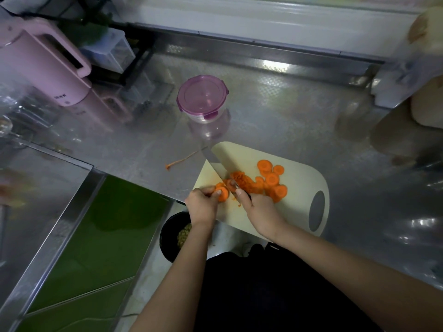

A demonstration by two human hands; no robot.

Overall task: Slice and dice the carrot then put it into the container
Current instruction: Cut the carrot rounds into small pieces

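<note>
On the pale, round-cornered plastic cutting board (294,173), the left hand (202,207) pinches a stack of carrot rounds (223,194). The right hand (260,209) grips a broad steel knife (217,165), its handle hidden in the fist. Loose slices (272,179) lie at the blade's 3 o'clock. The lidded container (202,98) stands at 12 o'clock on bare embossed steel counter (299,111). The board's near edge overhangs the counter.

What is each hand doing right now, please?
Left hand: closed on a carrot piece, holding it on the cutting board.
Right hand: closed on the knife.
</note>
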